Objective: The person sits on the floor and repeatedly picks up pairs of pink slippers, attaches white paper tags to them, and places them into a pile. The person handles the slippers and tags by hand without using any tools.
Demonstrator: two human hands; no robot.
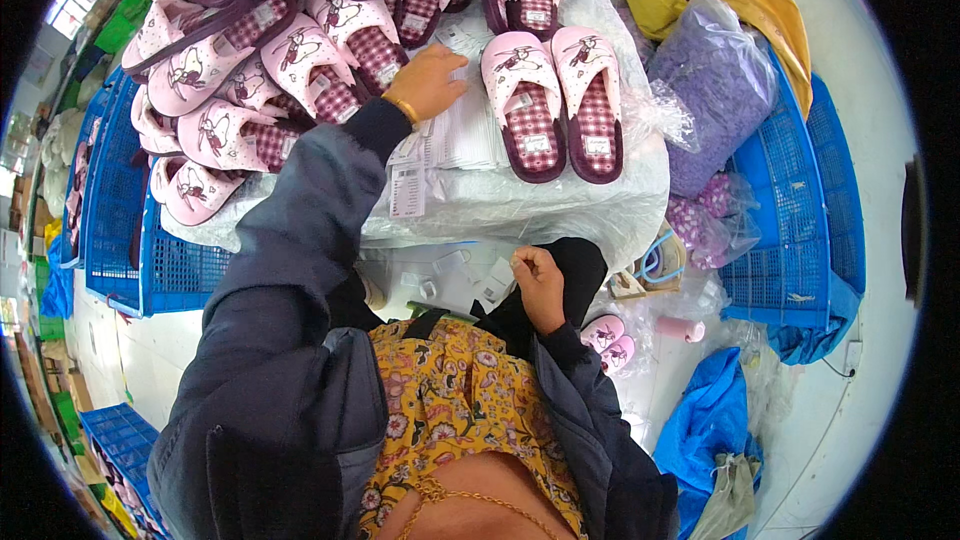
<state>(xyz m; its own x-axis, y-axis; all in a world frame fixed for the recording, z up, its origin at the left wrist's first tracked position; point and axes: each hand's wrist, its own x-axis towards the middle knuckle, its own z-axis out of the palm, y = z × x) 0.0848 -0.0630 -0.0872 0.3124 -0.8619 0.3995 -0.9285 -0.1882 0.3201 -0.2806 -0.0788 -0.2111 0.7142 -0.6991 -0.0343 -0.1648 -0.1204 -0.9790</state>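
Note:
My left hand [428, 83] reaches over a stack of white paper tags [470, 130] on the plastic-covered work surface. Its fingers are parted, and nothing shows in them. Right of the tags lies a pair of pink slippers with dark checked insoles, the left slipper [523, 105] beside the right slipper [590, 105], toes pointing away from me. Above my right thigh, my right hand [540, 288] is curled closed; whatever it may hold is hidden. A printed tag strip [408, 180] hangs at the surface's near edge, below my left wrist.
More pink slippers [210, 130] are heaped at the left and back. Blue plastic crates [185, 265] stand on both sides. A bag of purple material [712, 90] leans at the right. Another small slipper pair [608, 342] and a blue sack [705, 420] lie on the floor.

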